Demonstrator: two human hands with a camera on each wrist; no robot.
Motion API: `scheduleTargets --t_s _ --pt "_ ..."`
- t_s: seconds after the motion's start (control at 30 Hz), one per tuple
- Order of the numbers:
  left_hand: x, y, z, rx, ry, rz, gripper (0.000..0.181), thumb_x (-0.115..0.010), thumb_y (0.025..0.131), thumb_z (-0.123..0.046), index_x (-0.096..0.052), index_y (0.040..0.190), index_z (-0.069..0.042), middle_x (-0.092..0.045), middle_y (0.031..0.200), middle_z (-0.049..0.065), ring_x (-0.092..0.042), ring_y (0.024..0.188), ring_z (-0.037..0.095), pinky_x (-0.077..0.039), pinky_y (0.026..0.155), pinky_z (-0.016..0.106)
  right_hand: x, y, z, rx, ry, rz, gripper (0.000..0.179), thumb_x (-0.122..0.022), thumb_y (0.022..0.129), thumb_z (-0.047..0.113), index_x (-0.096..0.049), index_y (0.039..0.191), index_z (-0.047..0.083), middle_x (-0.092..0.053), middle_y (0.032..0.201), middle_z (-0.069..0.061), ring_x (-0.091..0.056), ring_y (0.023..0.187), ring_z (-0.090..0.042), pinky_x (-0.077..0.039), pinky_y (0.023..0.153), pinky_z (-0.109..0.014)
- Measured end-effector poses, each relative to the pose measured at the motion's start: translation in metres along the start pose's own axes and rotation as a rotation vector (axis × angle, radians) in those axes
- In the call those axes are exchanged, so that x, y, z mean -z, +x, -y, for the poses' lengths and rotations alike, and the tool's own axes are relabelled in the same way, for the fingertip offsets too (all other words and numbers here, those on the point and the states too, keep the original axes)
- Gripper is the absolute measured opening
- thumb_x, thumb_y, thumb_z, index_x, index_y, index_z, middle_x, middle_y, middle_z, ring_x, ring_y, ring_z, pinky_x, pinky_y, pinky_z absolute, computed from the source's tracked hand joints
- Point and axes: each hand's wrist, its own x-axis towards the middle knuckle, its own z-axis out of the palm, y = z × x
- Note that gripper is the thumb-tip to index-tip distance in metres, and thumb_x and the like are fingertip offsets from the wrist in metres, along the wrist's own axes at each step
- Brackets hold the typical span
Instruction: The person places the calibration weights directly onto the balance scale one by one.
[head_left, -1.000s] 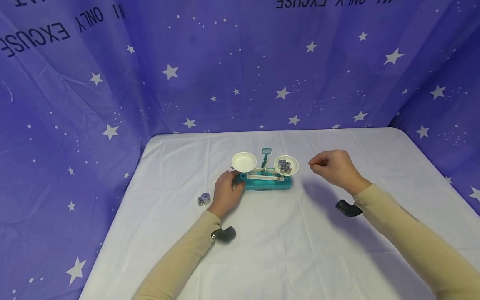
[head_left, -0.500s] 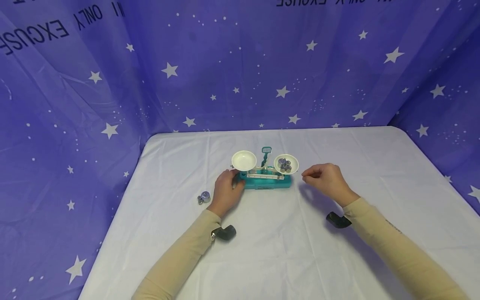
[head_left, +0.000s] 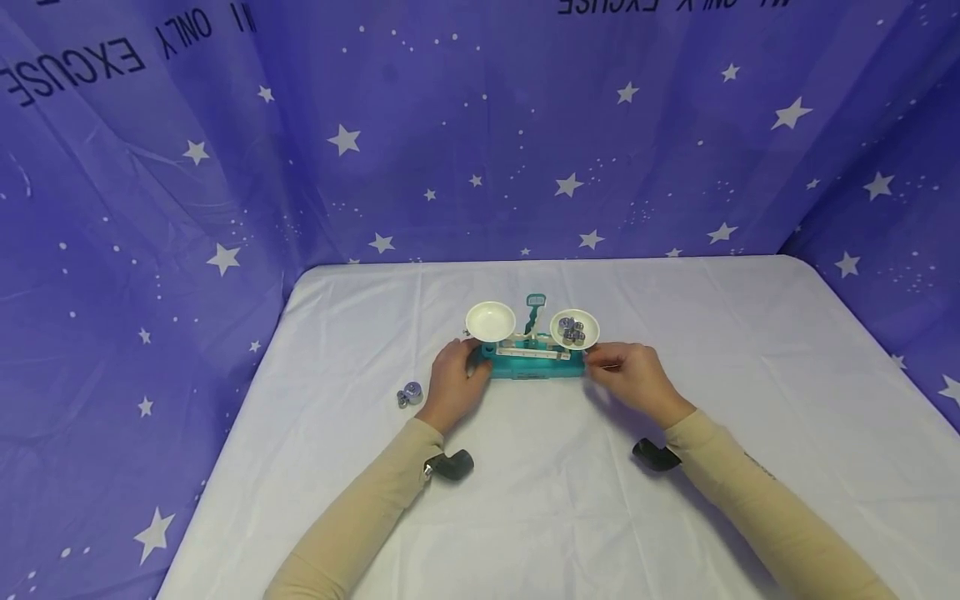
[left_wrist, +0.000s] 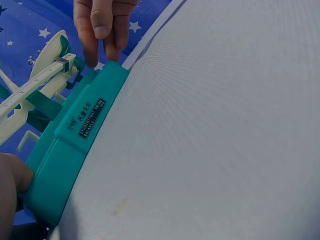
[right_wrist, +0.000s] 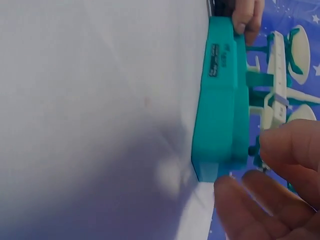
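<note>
A small teal balance scale with two white pans stands on the table. Its left pan holds nothing, while several small metal weights sit together in the right pan. My left hand grips the left end of the base, with the thumb toward the front. At the other end is my right hand, its fingertips close to the base's right end. The right wrist view shows that thumb and the fingers apart, with nothing held between them. A ruled beam with a slider runs along the scale's front.
A few loose metal weights lie on the white tablecloth left of my left hand. Behind the table hangs a purple curtain with white stars. Each wrist wears a black camera mount.
My right hand has come left and toward me, from beyond the right pan to the base's right end. My left hand stays on the scale.
</note>
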Motion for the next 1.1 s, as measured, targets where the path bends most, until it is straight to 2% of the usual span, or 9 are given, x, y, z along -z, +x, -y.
scheduleTargets --t_s 0.13,0.37,0.53,0.67,0.8,0.93,1.1 --pt "0.001 0.000 0.000 -0.001 0.005 0.000 0.034 -0.063 0.090 -0.017 -0.068 0.119 0.001 -0.073 0.112 0.019 -0.065 0.112 0.038 -0.047 0.107 0.054 -0.007 0.000 0.002 0.007 0.021 0.020 0.018 -0.073 0.081 -0.007 -0.079 0.098 -0.005 -0.072 0.115 -0.030 -0.073 0.103 -0.043 -0.064 0.079 -0.037" --pt "0.001 0.001 -0.001 0.001 0.003 0.001 0.034 -0.063 0.090 -0.017 -0.068 0.119 0.000 -0.073 0.111 0.019 -0.065 0.109 0.037 -0.048 0.103 0.054 -0.016 -0.001 0.002 -0.056 0.036 0.027 0.020 -0.073 0.082 -0.006 -0.078 0.101 -0.006 -0.069 0.122 -0.031 -0.072 0.107 -0.044 -0.063 0.083 -0.040" --pt "0.000 0.001 0.001 0.007 -0.002 0.006 0.034 -0.064 0.090 -0.017 -0.068 0.119 0.000 -0.073 0.111 0.019 -0.065 0.108 0.037 -0.048 0.102 0.054 -0.023 -0.001 0.003 -0.090 0.055 -0.006 0.021 -0.074 0.080 -0.007 -0.078 0.101 -0.006 -0.070 0.121 -0.030 -0.072 0.106 -0.044 -0.063 0.083 -0.041" --pt "-0.002 0.000 0.002 0.011 0.002 0.008 0.034 -0.064 0.090 -0.017 -0.069 0.118 0.000 -0.073 0.112 0.019 -0.065 0.110 0.037 -0.048 0.103 0.055 -0.029 -0.002 0.003 -0.113 0.049 -0.042 0.021 -0.075 0.079 -0.005 -0.078 0.100 -0.004 -0.072 0.119 -0.027 -0.074 0.097 -0.039 -0.063 0.079 -0.031" --pt "-0.003 -0.001 0.002 0.010 0.000 0.006 0.034 -0.064 0.089 -0.018 -0.069 0.118 0.001 -0.073 0.112 0.019 -0.065 0.110 0.037 -0.048 0.103 0.054 -0.034 -0.002 0.004 -0.133 0.067 -0.073 0.020 -0.077 0.078 -0.004 -0.079 0.098 -0.002 -0.074 0.117 -0.024 -0.073 0.089 -0.031 -0.054 0.073 -0.018" --pt "-0.002 0.000 0.002 0.003 -0.005 0.003 0.034 -0.064 0.089 -0.017 -0.069 0.118 0.001 -0.073 0.112 0.019 -0.065 0.110 0.038 -0.048 0.104 0.054 -0.037 -0.002 0.003 -0.141 0.084 -0.083 0.019 -0.077 0.078 -0.003 -0.080 0.097 -0.001 -0.075 0.114 -0.022 -0.067 0.083 -0.019 -0.051 0.070 -0.016" --pt "-0.001 0.001 0.001 0.004 -0.004 -0.001 0.035 -0.064 0.089 -0.017 -0.069 0.118 0.001 -0.073 0.112 0.019 -0.065 0.111 0.038 -0.048 0.105 0.054 -0.042 -0.001 -0.003 -0.155 0.107 -0.092 0.020 -0.077 0.079 -0.003 -0.080 0.098 0.000 -0.074 0.116 -0.022 -0.059 0.080 -0.010 -0.048 0.068 -0.014"
